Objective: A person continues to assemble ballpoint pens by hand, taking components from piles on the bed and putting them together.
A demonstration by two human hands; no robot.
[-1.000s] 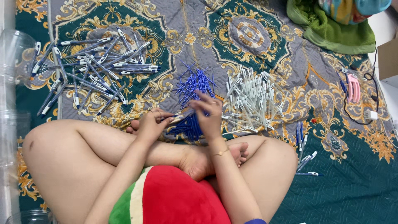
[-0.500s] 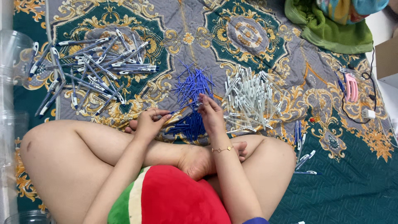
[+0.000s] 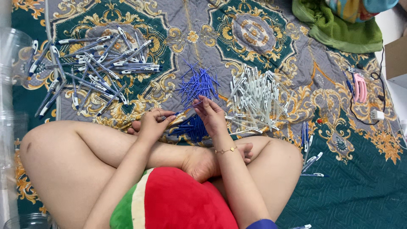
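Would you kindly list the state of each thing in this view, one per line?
Left hand: pinching one end of a blue refill.
Right hand: pinching that refill's other end.
Blue refill pile: loose on the quilt.
White pen barrels: heaped, unassembled.
Finished pens: scattered.
Green towel: crumpled.

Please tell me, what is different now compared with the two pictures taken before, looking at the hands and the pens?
Little changed. The right hand shifted slightly and the left hand hardly moved; together they still hold a thin blue refill. The blue refill pile, the white barrel pile and the finished pens lie where they were.
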